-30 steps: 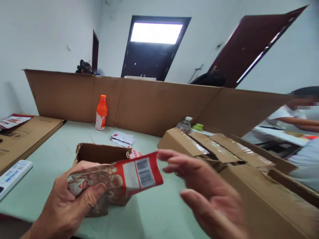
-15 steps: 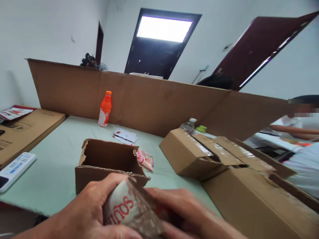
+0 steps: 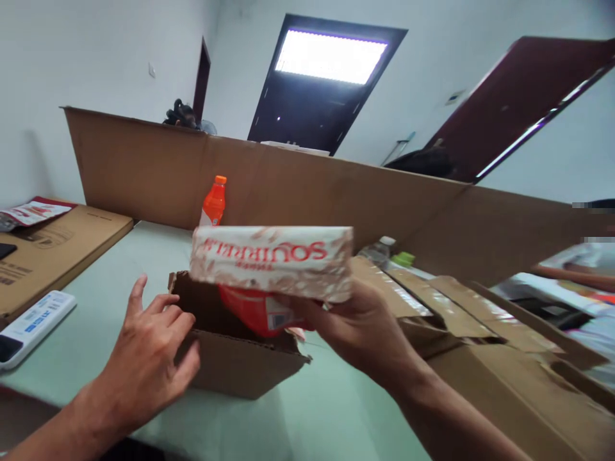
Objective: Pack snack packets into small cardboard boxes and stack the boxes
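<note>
My right hand grips a snack bag, white and brown with red lettering that appears upside down. Red packaging with a barcode shows under the bag's edge. The bag is above an open-topped cardboard box and hides part of its opening. To the left of the box, my left hand holds nothing, its fingers spread and the fingertips close to the box's left side. A small pink-and-white packet is almost wholly hidden behind the bag and the box.
An orange bottle stands behind the bag. A cardboard partition crosses the table's back. On the left lie a flat carton and a white device. Cardboard boxes fill the right side, with a clear bottle behind; a co-worker's arm is beyond.
The bag has gone from between both hands, low in front, up and forward over the box in my right hand. My left hand has let go and moved left.
</note>
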A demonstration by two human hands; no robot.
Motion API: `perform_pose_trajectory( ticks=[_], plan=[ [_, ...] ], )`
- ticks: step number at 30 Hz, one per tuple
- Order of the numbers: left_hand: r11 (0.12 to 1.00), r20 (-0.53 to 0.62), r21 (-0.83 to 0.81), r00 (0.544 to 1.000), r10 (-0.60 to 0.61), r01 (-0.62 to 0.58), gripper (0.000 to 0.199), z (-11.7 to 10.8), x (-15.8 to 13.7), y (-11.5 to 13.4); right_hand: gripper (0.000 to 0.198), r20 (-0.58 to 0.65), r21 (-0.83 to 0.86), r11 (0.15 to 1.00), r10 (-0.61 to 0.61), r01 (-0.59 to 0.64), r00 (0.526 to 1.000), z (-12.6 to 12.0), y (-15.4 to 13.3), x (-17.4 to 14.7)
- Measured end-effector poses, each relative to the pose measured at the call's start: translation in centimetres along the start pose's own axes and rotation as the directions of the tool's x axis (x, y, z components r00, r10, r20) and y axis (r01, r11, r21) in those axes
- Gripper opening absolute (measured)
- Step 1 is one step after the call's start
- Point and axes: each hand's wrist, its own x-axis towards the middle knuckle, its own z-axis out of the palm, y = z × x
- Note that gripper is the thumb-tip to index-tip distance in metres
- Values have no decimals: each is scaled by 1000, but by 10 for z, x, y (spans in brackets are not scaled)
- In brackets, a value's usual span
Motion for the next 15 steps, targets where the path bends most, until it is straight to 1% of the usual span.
perform_pose_trajectory(
  ticks=[1, 3, 5, 8, 12, 13, 15],
  plan=[
    [1000, -3, 29, 1000, -6, 6, 21, -1, -3, 0, 19, 104, -61, 998, -13, 19, 995, 1, -2, 0],
    [997, -8, 78, 1000, -12, 13, 21, -5, -7, -2, 17, 275, -180, 982, 4, 48, 962, 2, -7, 1],
    [996, -12, 92, 1000, -6, 8, 21, -7, -10, -3, 16, 362, -272, 960, 34, 71, 931, 3, -9, 3],
    [997, -27, 73, 1000, -16, 18, 20, -8, -13, -6, 14, 414, -356, 929, 59, 102, 908, 3, -6, 9],
    [999, -48, 49, 999, -13, 15, 21, -6, -15, -10, 16, 401, -412, 906, 91, 91, 912, 2, 5, 14],
    [999, -49, 33, 999, -1, 2, 21, -6, -16, -10, 17, 418, -427, 899, 103, 95, 903, 3, 7, 15],
    [1000, -40, -1, 999, 21, -21, 20, -6, -16, -12, 14, 488, -482, 865, 135, 137, 862, 5, 9, 16]
  ],
)
